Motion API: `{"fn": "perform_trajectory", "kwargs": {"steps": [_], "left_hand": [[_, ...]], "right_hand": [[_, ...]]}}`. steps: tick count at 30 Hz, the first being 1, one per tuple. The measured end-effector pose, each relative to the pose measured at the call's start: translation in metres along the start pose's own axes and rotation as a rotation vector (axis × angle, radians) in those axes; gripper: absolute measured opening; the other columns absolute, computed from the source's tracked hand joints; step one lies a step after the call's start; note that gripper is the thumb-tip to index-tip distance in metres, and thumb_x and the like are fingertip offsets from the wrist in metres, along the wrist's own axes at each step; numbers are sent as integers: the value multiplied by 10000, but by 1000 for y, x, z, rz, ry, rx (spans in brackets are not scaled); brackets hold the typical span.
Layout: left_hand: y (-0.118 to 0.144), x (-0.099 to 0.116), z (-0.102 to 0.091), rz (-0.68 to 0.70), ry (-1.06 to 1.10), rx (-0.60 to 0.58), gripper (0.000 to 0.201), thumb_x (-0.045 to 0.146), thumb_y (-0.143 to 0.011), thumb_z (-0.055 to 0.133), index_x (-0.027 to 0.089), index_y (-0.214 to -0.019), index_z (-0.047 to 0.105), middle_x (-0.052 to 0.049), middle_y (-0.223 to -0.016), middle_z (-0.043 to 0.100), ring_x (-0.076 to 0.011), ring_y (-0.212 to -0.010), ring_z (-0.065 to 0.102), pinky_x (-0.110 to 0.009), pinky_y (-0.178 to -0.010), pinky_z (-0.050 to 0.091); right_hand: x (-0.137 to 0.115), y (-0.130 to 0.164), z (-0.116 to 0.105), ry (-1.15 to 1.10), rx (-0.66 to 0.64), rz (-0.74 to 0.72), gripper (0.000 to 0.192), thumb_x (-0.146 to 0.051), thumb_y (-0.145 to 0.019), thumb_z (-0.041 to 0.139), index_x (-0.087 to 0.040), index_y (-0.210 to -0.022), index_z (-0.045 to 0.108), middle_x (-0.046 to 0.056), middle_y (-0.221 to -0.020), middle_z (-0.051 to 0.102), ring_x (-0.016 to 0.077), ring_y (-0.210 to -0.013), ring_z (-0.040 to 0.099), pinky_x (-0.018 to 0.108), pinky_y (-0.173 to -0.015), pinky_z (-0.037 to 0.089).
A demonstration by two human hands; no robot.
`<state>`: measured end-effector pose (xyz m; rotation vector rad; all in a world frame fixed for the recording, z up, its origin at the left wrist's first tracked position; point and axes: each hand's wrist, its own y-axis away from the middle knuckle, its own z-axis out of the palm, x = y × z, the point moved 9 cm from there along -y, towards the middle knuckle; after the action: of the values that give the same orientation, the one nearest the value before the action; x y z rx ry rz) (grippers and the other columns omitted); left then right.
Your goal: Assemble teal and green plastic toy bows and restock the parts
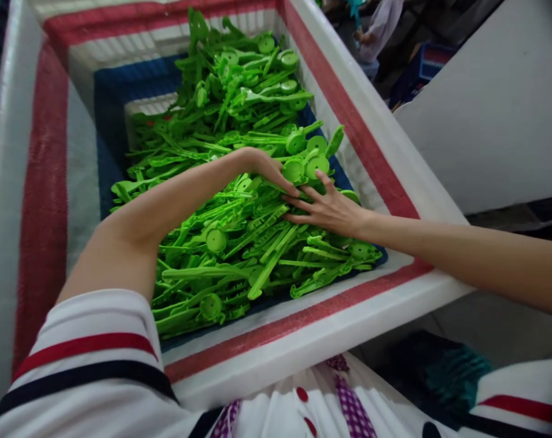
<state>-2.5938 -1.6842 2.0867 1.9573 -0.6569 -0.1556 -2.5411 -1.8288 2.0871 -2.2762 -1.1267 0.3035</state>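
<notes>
A large heap of bright green plastic pieces (271, 243), long and thin with round disc-like ends, fills much of a white bin. My left hand (273, 172) reaches across the heap with a bent wrist. Its visible fingers are stretched out and touch the pieces near two round discs (305, 168); the rest of its fingers are hidden. From the right, my right hand (328, 210) lies over the same pieces, fingers spread apart, its tips close to those of my left hand. No single piece is plainly held in either hand.
The bin's thick white rim (321, 325) stands between my body and the heap, with red and blue bands along its walls. To the right is a pale flat panel (495, 109). Behind it, a person's arm (376, 33) and a blue crate (433, 61) show.
</notes>
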Motion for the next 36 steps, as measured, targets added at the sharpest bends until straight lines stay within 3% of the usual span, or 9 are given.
{"fn": "perform_trajectory", "kwargs": {"steps": [2, 4, 11, 18, 22, 25, 30, 34, 36], "left_hand": [[5, 7, 19, 85, 98, -112, 709, 602, -795, 677, 166, -1347, 596, -23, -1254, 678, -215, -1261, 491, -321, -1120, 347], [11, 13, 26, 131, 175, -123, 646, 561, -810, 661, 210, -1350, 610, -7, -1293, 661, -213, -1257, 523, -310, -1101, 372], [29, -1, 19, -79, 399, -38, 653, 546, -741, 741, 203, -1290, 648, -46, -1090, 734, -272, -1157, 603, -367, -991, 473], [27, -5, 16, -105, 467, 1, 617, 553, -681, 772, 227, -1199, 691, -17, -1053, 736, -268, -1134, 637, -351, -978, 500], [42, 23, 3, 70, 496, 107, 508, 457, -709, 769, 209, -1148, 713, 4, -1054, 735, -240, -1130, 638, -348, -1023, 492], [60, 45, -13, 138, 491, 171, 494, 343, -736, 750, 151, -1186, 685, -21, -1097, 724, -223, -1095, 646, -396, -1041, 499], [90, 93, -53, 257, 369, 253, 516, 265, -770, 722, 57, -1235, 643, -51, -1085, 715, -189, -996, 649, -455, -1049, 485], [114, 149, -70, 356, 87, 275, 557, 339, -795, 669, 32, -1258, 642, 1, -1082, 708, -224, -1088, 633, -418, -1006, 467], [124, 173, -76, 370, -35, 287, 599, 365, -799, 653, 27, -1293, 622, 49, -1057, 698, -261, -1165, 594, -435, -1029, 395]], "right_hand": [[-2, -1, 5, -19, 9, -14, 691, -91, -854, 602, -354, -1466, 416, 48, -1526, 454, 298, -1359, 404, 732, -1122, 244], [-3, -3, 7, -16, 17, -52, 682, -101, -851, 616, -337, -1463, 429, 62, -1498, 484, 304, -1350, 410, 726, -1117, 251], [3, -15, -6, -32, -50, -171, 771, -190, -764, 729, -311, -1470, 444, 81, -1435, 529, 331, -1301, 459, 694, -1118, 258], [10, -19, 0, -60, 1, -129, 765, -129, -773, 693, -352, -1461, 444, 54, -1528, 448, 352, -1380, 380, 779, -1104, 188], [12, -18, -17, 29, 94, -167, 609, -124, -880, 600, -395, -1412, 482, 4, -1507, 477, 289, -1397, 394, 746, -1149, 184], [15, -20, -47, 167, 206, -189, 492, -143, -953, 518, -382, -1384, 512, 3, -1434, 544, 277, -1317, 501, 735, -1104, 296], [26, -23, -105, 410, 340, -140, 421, -220, -970, 355, -206, -1319, 590, 18, -1280, 641, 254, -1144, 617, 603, -955, 476], [38, -18, -134, 681, 312, -110, 659, -223, -797, 60, -4, -904, 672, 64, -1239, 639, 245, -1143, 571, 401, -791, 497], [41, -12, -142, 825, 292, -133, 630, -210, -695, 6, 16, -635, 591, 75, -1230, 626, 255, -1184, 534, 371, -742, 472]]}}
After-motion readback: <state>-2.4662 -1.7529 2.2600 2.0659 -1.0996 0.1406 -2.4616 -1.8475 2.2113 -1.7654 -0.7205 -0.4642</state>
